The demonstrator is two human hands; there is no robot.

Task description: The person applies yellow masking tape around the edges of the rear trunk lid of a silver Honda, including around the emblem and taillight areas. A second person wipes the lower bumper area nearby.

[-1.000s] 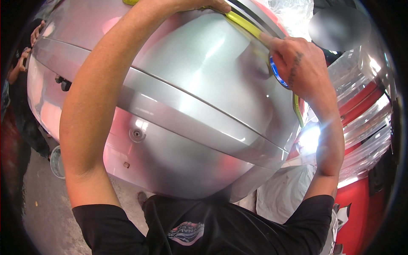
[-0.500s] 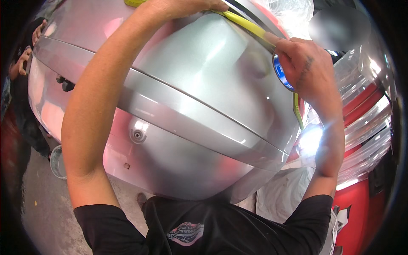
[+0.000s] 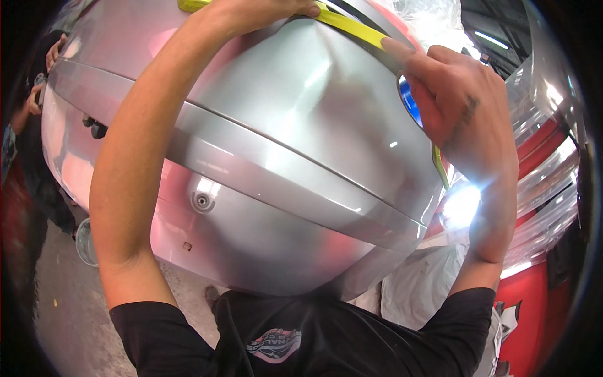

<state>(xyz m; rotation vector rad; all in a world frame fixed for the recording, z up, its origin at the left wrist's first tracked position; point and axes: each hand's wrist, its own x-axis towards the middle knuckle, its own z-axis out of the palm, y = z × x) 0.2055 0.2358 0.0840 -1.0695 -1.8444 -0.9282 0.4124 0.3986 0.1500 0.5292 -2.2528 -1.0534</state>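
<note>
A silver car body panel [image 3: 270, 81] spreads out in front of me. My right hand [image 3: 465, 103] is closed around a roll of masking tape [image 3: 411, 100] with a blue inner core. From it a yellow tape strip [image 3: 348, 25] runs up and left along the panel's far edge. My left hand [image 3: 264, 11] lies at the top of the view, one finger stretched onto the strip; its upper part is cut off by the frame. More yellow tape [image 3: 438, 164] hangs below the roll, along the right edge.
A lower silver bumper [image 3: 270, 251] with a round fitting [image 3: 201, 201] is nearest my body. At far left are another person's hands [image 3: 36, 99]. A bucket [image 3: 86, 244] stands on the floor. Clear plastic sheeting [image 3: 540, 207] and a bright light [image 3: 460, 204] are at right.
My right hand has moved slightly up and to the right with the roll. The tape strip turns its yellow face more to view. My left hand has shifted a little left.
</note>
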